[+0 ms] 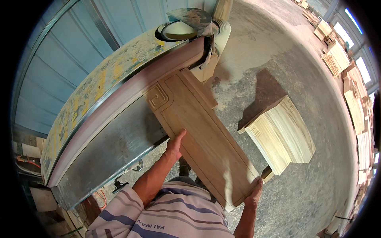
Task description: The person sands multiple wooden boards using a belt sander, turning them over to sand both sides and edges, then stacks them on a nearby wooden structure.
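A long brown wooden panel (214, 139) slants across my front, a groove running along its border and a square scroll carved at its far left corner. My left hand (175, 147) grips its left long edge, thumb on the top face and the other fingers hidden beneath. My right hand (254, 193) is closed around the near right corner. The panel's far end is at the pinkish sanding belt (119, 95) of an edge sander, over its metal table (107, 146); whether it touches the belt I cannot tell. Another brown board (204, 93) shows along the panel's right side.
To the right stands a stack of pale carved panels (281, 133). The sander's dusty, yellow-stained top (99, 83) curves along the left, before a blue-grey metal wall (55, 71). A round roller (178, 31) sits at its far end. Lumber piles (335, 57) line the far right.
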Demonstrator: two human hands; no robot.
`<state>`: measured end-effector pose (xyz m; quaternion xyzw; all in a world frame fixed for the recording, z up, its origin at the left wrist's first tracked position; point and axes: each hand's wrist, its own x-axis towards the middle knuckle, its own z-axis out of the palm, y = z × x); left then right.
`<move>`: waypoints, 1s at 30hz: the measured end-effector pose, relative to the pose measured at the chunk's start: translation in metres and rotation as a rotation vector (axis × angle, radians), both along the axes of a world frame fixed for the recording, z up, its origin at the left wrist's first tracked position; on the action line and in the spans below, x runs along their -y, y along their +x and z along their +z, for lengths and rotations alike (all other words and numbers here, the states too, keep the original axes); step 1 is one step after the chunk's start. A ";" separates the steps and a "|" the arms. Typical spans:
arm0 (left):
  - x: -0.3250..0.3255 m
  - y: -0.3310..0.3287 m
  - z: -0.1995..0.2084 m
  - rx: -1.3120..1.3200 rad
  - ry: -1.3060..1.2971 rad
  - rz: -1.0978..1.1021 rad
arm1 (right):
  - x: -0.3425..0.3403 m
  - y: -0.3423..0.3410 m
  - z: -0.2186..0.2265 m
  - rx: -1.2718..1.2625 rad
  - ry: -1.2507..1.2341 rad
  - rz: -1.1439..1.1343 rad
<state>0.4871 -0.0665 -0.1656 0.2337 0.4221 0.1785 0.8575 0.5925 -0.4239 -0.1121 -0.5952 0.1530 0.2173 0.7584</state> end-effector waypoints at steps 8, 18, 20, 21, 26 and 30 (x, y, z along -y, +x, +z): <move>0.000 0.001 -0.001 -0.026 -0.002 0.016 | 0.000 -0.001 -0.003 0.033 -0.030 -0.018; 0.005 0.000 0.000 -0.087 0.023 0.031 | 0.013 -0.001 -0.007 0.009 -0.032 -0.027; 0.017 0.003 0.007 -0.089 0.044 0.025 | 0.021 0.001 -0.013 -0.014 -0.020 -0.050; 0.020 0.001 0.008 -0.094 0.056 0.026 | 0.020 0.000 -0.008 -0.047 0.011 -0.055; 0.017 -0.001 0.005 -0.035 0.034 0.018 | 0.014 -0.002 0.004 -0.016 0.064 0.014; 0.001 -0.002 0.004 -0.040 -0.018 -0.006 | 0.016 0.000 -0.012 0.064 -0.003 0.060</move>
